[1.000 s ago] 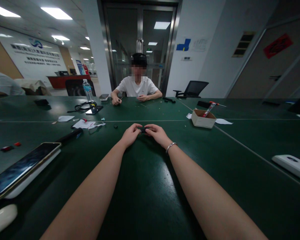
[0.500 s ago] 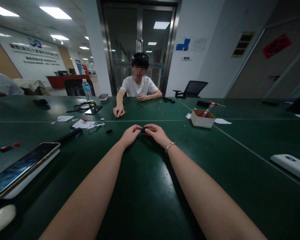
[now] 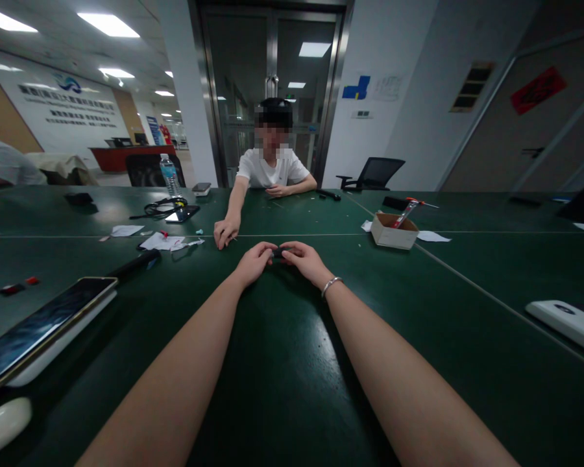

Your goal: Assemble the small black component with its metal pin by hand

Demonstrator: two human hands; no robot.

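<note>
Out over the green table [image 3: 282,363], my left hand [image 3: 254,266] and my right hand [image 3: 307,262] meet fingertip to fingertip. A small black piece [image 3: 278,253] is pinched between them, one end in each hand. A light grey bit shows at its left end, by my left fingertips. Its exact kind is too small to make out, and the fingers cover part of it. Just beyond my left hand, a co-worker's hand [image 3: 227,232] reaches down to the tabletop with fingers bent.
To the left lie a phone [image 3: 48,327] on a white block, a black rod-like thing [image 3: 135,263], papers [image 3: 161,241] and a coiled cable [image 3: 163,207]. A bottle [image 3: 169,174] stands farther back. On the right is a small open box [image 3: 393,233] holding a screwdriver-like tool [image 3: 407,211].
The co-worker's hand has come forward and left, to where a small black piece lay; that piece no longer shows. My hands stay in place, with more grey showing at the held piece's left end.
</note>
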